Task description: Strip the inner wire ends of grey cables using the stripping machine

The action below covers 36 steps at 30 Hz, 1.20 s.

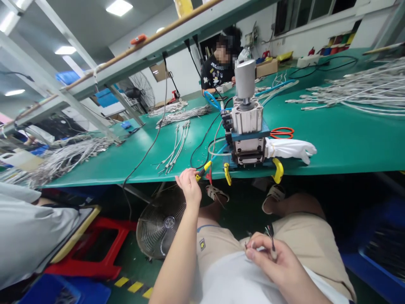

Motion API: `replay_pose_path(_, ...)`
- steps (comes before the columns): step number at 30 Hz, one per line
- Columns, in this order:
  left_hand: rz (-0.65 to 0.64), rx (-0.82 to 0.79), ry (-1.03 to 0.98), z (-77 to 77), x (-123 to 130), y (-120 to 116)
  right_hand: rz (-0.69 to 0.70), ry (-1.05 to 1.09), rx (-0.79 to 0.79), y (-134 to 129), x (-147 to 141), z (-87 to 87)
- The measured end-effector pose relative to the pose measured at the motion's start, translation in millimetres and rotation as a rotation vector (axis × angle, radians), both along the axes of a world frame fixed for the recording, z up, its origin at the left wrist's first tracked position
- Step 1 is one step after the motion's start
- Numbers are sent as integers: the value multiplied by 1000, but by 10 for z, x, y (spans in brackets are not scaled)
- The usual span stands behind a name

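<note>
At the front edge of the green table, my left hand (190,185) has its fingers bent and closed around the near end of a yellow-and-black handled tool (204,169); its exact grip is partly hidden. A blue tube runs from beside this tool towards a press-like machine (248,118) with a grey cylinder on top. Low over my lap, my right hand (274,259) pinches a short cable (271,240) with thin coloured wire ends sticking up. Its other end is mostly hidden by the fingers.
Several loose cables (175,147) lie left of the machine; larger cable bundles (360,88) lie right and far left. A white glove (289,148) and yellow clamp handles (277,171) are by the machine base. Below are a fan (167,223) and red stool (91,249). A co-worker (218,63) sits opposite.
</note>
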<state>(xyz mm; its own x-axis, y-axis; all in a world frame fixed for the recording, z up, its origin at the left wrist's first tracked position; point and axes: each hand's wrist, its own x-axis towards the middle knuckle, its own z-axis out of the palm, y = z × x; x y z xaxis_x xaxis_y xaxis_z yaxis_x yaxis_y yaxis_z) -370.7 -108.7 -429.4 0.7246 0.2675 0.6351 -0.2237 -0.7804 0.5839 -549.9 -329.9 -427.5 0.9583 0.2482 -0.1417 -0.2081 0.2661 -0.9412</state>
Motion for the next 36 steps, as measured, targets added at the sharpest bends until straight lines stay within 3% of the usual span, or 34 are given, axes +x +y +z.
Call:
replay_pose_path(10,6,40,-74,-69,9,-37,-37,-26,44,39,-45,-49)
replay_pose_path(14,-76,-13,-63,-18,-28,74,-6,-61,45,3,-71,-14)
replay_pose_path(17,-107,-102,-112,-4,-227,75,-29,-78,39,-38,-90,-35)
replay_pose_path(19,-126,-171,-133,-28,-495,-45,-39,-77,19,-65,-90,-51)
replay_pose_path(21,-222,-222,-67,-62,-856,-250,-40,-78,-14,-93,-76,-49)
replay_pose_path(24,-490,-280,193,-118,-1421,-593,-60,-94,-28,-140,-43,-25)
replay_pose_path(25,-645,-401,333,-141,-1575,-689,-69,-104,-29,-156,-37,-17)
replay_pose_path(27,-803,-616,489,-198,-1797,-833,-81,-130,-53,-186,-38,-5)
replay_pose_path(29,-880,-784,584,-261,-1908,-919,-90,-150,-68,-214,-54,0)
replay_pose_path(31,-928,-855,635,-299,-1935,-963,-98,-135,-50,-237,-72,3)
replay_pose_path(36,-954,-815,691,-198,-1873,-990,-105,-108,35,-286,-62,30)
